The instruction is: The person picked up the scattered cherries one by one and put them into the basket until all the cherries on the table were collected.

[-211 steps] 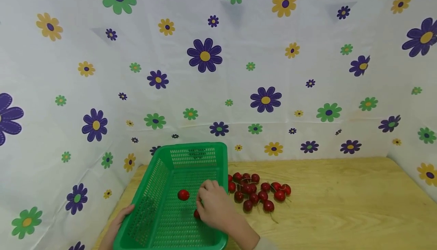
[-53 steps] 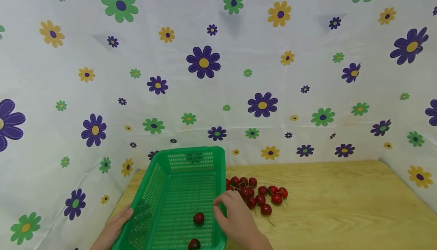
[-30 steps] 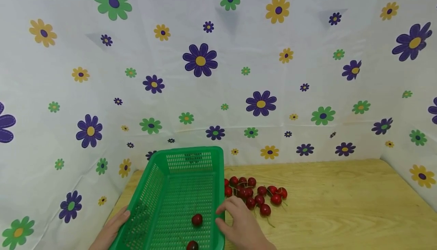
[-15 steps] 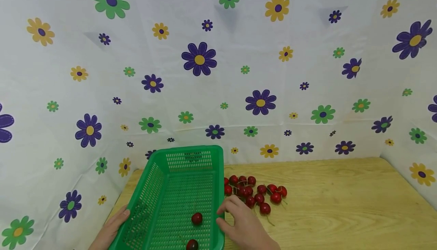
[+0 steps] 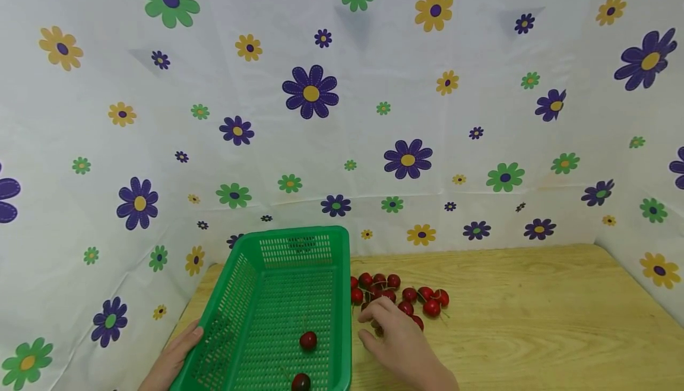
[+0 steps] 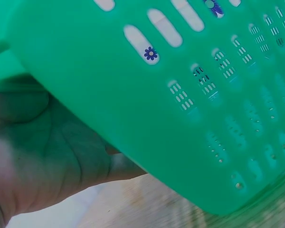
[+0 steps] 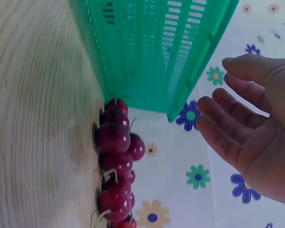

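Observation:
A green plastic basket (image 5: pixel 346 314) with slotted walls stands at the table's left, two dark red cherries (image 5: pixel 307 340) lying on its floor. My left hand (image 5: pixel 173 355) holds the basket's left side at the rim; in the left wrist view the palm (image 6: pixel 42 147) is below the rim, and the wall hides most of the fingers. To the right of the basket, my right hand (image 5: pixel 401 343) hovers over the near part of a cherry pile (image 5: pixel 408 295), hiding some of it. Nothing is between its slightly bent, parted fingers, which show in the right wrist view (image 7: pixel 256 123).
Several cherries with stems lie close against the basket's right wall. The wooden table (image 5: pixel 523 314) extends to the right. A white flower-printed cloth (image 5: pixel 481 100) hangs behind the table and along both sides.
Seven seconds ago my right hand was over the basket, and a bright red cherry there has since gone from view. Just now that hand moved from the right rim rightward over the pile.

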A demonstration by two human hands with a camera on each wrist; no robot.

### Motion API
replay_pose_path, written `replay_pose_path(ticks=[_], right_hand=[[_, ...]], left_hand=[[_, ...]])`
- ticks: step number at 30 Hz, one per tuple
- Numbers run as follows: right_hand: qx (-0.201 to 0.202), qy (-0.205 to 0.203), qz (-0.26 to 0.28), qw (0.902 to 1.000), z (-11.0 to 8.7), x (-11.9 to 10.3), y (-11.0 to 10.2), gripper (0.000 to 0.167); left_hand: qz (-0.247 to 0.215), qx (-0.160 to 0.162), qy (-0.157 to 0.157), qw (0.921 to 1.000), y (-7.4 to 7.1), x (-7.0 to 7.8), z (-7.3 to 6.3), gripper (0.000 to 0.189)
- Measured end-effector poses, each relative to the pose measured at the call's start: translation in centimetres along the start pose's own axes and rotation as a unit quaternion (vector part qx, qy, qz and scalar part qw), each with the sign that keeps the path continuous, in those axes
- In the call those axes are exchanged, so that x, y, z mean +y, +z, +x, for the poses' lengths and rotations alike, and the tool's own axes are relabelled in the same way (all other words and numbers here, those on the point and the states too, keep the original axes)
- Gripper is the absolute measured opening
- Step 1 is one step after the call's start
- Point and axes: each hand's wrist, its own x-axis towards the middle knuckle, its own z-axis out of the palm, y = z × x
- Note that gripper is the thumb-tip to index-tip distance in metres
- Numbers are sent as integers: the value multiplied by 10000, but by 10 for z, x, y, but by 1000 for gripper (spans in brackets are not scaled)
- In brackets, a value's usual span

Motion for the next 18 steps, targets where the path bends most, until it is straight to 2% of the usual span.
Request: replay_pose_path(ticks=[5, 7, 14, 18], right_hand=[[228, 244, -275, 9991, 0, 10, -6, 14], [310, 357, -387, 9981, 0, 13, -8, 14], [596, 906, -607, 9923, -3, 25, -20, 14], [711, 1247, -641, 9876, -5, 34, -31, 10]], left_hand=[[89, 400, -24, 9992, 4, 0, 1, 87], [73, 450, -24, 9990, 5, -1, 1, 89], [-144, 187, -93, 9997, 5, -2, -1, 95], [-78, 549, -181, 9983, 8, -1, 2, 93]])
